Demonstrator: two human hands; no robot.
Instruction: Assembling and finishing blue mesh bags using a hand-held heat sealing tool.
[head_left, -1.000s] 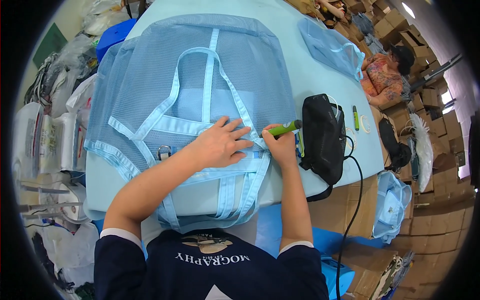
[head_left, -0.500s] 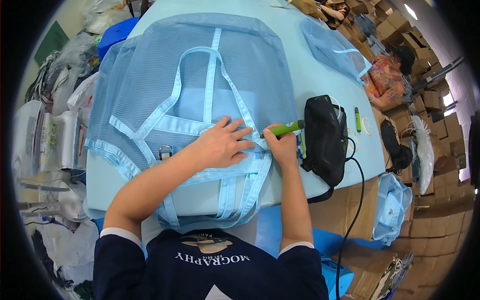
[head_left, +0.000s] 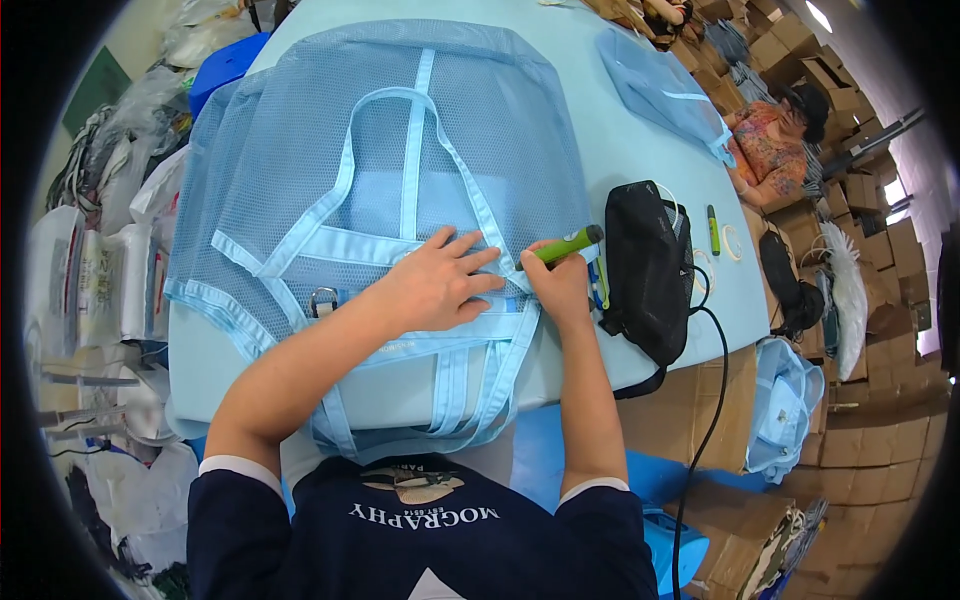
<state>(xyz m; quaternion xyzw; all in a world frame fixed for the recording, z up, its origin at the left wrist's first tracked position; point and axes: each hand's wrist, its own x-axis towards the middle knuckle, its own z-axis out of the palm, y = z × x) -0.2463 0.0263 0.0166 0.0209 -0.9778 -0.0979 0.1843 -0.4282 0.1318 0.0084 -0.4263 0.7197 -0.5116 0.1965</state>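
A light-blue mesh bag (head_left: 480, 110) with satin-like straps (head_left: 347, 165) lies spread over the table in front of me. My left hand (head_left: 445, 285) rests flat on its strap area, fingers spread, pressing the fabric down. Just right of it, my right hand (head_left: 560, 285) grips a green marker pen (head_left: 568, 246) with a dark end. The pen's tip points left onto the strap join near the bag's right edge; the exact contact is hard to make out. Left of my left forearm, a metal ring (head_left: 323, 300) sits on the bag.
A black pouch (head_left: 640, 270) with a dark cable stands right of my hand. Beyond it lie a second green pen (head_left: 713, 231) and pale rings (head_left: 732, 243). Another blue mesh piece (head_left: 650, 90) is before a co-worker (head_left: 765, 150). Cartons and plastic-wrapped bundles line the sides.
The green pen has tilted slightly, its dark end shifting a little left and up. Both hands stay at nearly the same spot; the whole view has shifted slightly.
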